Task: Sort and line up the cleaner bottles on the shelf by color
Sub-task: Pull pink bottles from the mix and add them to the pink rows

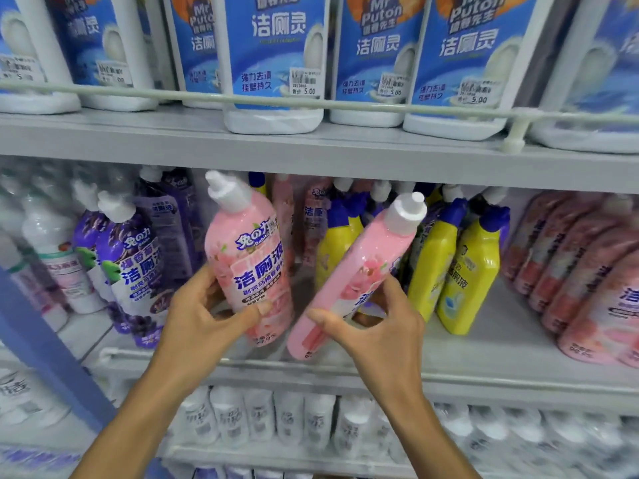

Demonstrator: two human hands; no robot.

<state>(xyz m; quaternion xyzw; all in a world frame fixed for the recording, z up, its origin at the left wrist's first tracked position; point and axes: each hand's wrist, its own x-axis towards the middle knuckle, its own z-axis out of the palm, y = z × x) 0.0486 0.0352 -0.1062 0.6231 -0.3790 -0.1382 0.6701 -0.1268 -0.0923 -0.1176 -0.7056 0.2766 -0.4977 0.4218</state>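
Note:
I hold two pink cleaner bottles in front of the middle shelf [484,361]. My left hand [204,312] grips the lower part of one pink bottle [247,250], which leans slightly left with its label facing me. My right hand [377,326] grips the second pink bottle [359,271], tilted to the right with its white cap up. Purple bottles [135,267] stand to the left on that shelf. Yellow bottles with blue necks [463,271] stand right of centre, and more pink bottles [587,281] lean at the far right.
White bottles with blue labels [276,63] fill the upper shelf behind a guard rail [345,105]. White bottles [52,250] stand far left on the middle shelf. Rows of white bottles [276,420] fill the lower shelf. A blue post [45,344] slants at the left.

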